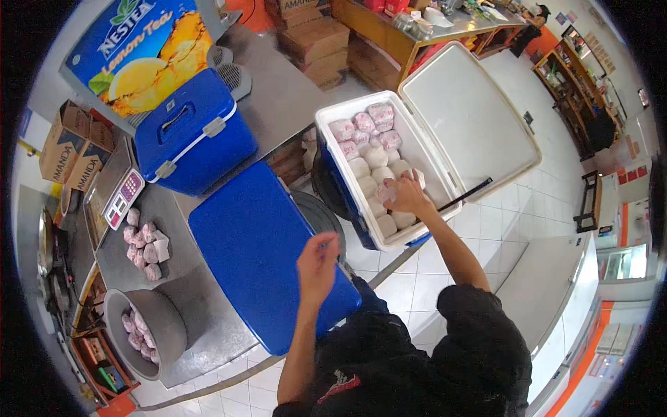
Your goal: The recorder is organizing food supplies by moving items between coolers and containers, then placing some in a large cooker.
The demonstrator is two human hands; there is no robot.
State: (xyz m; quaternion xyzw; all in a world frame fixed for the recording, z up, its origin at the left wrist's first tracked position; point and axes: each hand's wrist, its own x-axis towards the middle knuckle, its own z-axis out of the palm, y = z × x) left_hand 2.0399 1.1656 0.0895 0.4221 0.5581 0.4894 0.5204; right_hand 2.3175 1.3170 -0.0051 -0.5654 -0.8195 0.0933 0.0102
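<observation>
In front of me stands a cooler box [376, 225] with a white inside, its hinged lid [469, 114] swung back. Rows of rounded paper-wrapped bundles fill much of it: printed bundles [383, 115] at the far end, plain white bundles [367, 185] nearer. My right hand [411, 195] reaches in, its fingers around a printed paper-wrapped bundle [384, 193] on top of the white ones. My left hand [317, 263] hovers with nothing in it over a flat blue lid [260, 240], fingers loosely curved.
On the metal table [219, 318] are a loose group of wrapped bundles [141, 240], a grey metal pot [161, 323] with more inside, and a digital scale [122, 200]. A closed blue cooler [203, 140] stands behind. Cardboard boxes [312, 47] are stacked beyond; a person [531, 28] is far off.
</observation>
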